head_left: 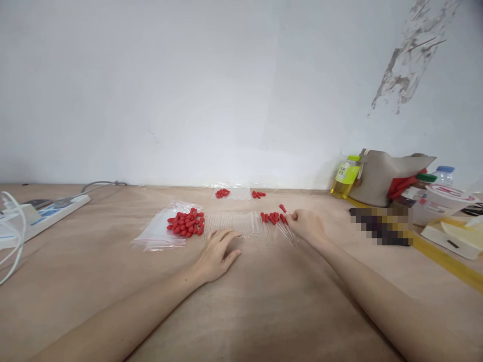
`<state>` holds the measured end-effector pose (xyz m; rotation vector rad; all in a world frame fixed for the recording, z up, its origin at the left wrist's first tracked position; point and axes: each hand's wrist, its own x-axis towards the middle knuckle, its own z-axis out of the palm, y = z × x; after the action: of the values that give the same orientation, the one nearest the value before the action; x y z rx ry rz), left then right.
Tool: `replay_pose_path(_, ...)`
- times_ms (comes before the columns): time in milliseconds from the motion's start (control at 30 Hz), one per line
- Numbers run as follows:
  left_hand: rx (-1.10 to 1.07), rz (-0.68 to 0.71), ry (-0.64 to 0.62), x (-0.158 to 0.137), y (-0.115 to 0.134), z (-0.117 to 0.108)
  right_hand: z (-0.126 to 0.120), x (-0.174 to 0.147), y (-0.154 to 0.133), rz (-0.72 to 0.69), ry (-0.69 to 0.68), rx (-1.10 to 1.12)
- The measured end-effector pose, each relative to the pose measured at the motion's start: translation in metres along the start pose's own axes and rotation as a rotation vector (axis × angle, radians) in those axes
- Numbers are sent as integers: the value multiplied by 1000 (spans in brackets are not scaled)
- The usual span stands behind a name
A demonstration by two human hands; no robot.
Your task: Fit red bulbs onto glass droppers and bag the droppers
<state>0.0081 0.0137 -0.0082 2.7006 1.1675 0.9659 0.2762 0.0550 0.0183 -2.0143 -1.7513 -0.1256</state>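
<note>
My right hand (304, 224) pinches a dropper (283, 208) whose red rubber bulb sticks out past the fingertips; most of its tube is hidden by the hand. Beside it lie several red-bulbed droppers (272, 217) with thin clear tubes pointing toward me. My left hand (219, 255) rests open, fingers spread, at the near edge of a row of clear thin tubes (226, 223). Left of that row, a pile of loose red bulbs (185, 222) sits on clear plastic zip bags (156, 233).
Small groups of red bulbs (222, 193) lie by the wall near a clear bag (239, 193). A power strip (56, 218) with cables is at left. At right stand a yellow-green-capped bottle (345, 177), a grey-beige container (377, 176), a white tub (433, 206) and a box (451, 239).
</note>
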Motion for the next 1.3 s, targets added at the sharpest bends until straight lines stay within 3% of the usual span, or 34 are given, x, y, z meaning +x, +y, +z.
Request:
replay_pose_path(100, -15, -3, -38, 1, 0, 0, 8, 13, 17, 136, -93, -11)
replay_pose_path(300, -26, -13, -56, 2, 0, 0, 21, 13, 17, 179, -145, 46)
replay_pose_path(533, -18, -9, -71, 2, 0, 1, 24, 4, 6, 48, -25, 51)
replay_pose_path(667, -14, -7, -76, 2, 0, 1, 23, -5, -10, -45, -83, 68)
replay_pose_path(833, 6, -6, -84, 2, 0, 1, 24, -8, -17, -30, -131, 10)
replay_pose_path(1067, 16, -13, -89, 2, 0, 1, 28, -1, -6, 29, -10, 8)
replay_pose_path(1300, 23, -2, -93, 2, -1, 1, 26, -13, -28, -149, -13, 118)
